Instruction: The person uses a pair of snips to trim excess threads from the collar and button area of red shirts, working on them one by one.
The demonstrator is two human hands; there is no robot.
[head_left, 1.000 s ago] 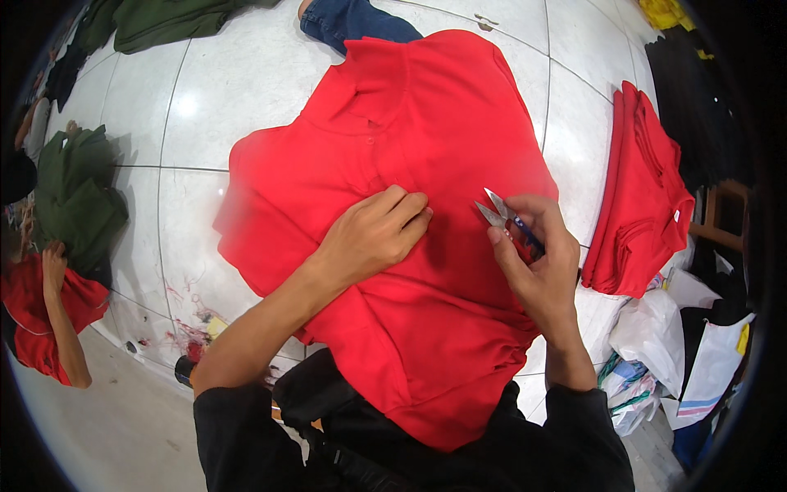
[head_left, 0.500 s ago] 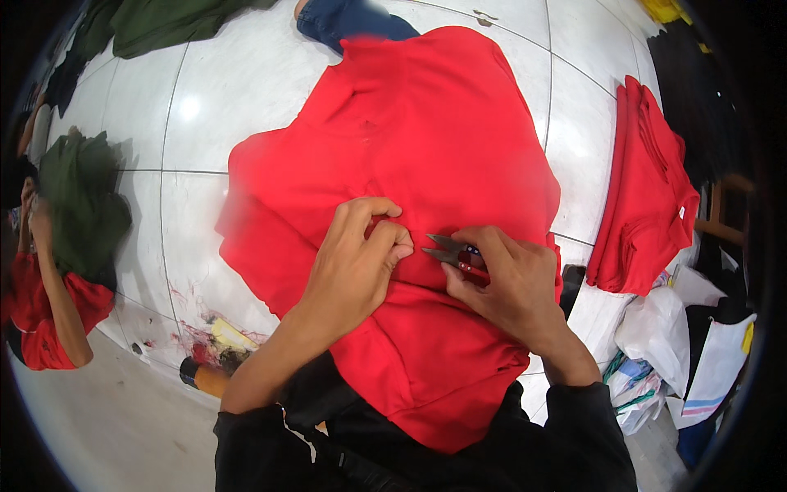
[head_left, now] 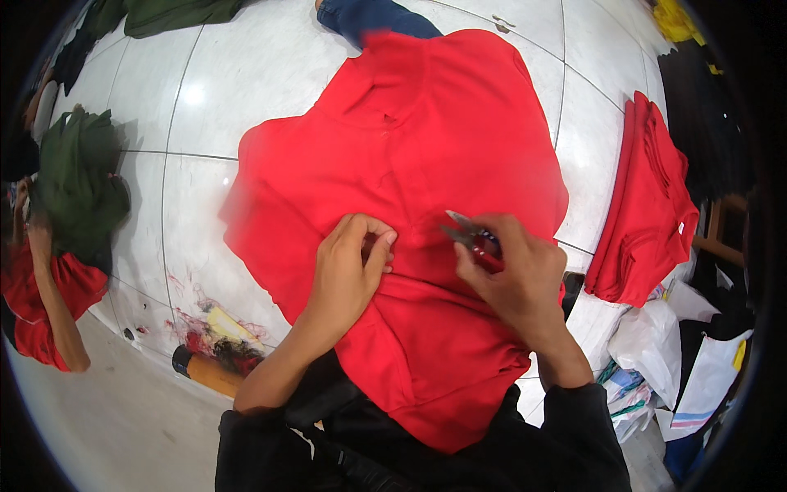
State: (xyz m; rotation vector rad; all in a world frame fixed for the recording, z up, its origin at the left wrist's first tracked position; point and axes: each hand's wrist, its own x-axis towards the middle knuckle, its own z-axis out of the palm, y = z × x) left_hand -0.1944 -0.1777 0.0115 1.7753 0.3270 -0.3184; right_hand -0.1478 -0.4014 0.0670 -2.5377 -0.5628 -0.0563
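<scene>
As snips (head_left: pixel 473 234) point forward-left, long axis diagonal

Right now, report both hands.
Left hand: curled over the red garment; whether it pinches anything cannot be told.
Right hand: closed around small snips, blades apart.

Both your arms reach in from the near side, elbows bent and set wide, hands apart at about the same depth. Left: your forearm (head_left: pixel 288 357) slants far and to the right; the wrist (head_left: pixel 325 315) looks nearly straight. Back of the left hand (head_left: pixel 348 254) in view, index finger arched, thumb (head_left: pixel 378 254) brought up close to its tip; contact between them unclear. Remaining fingers curled under, mostly hidden. Right: your forearm (head_left: pixel 564 357) angles far and to the left. Right hand (head_left: pixel 521 261) in a partly closed grip, index finger bent leftward on the far side, thumb (head_left: pixel 469 264) nearer, the two separated.
</scene>
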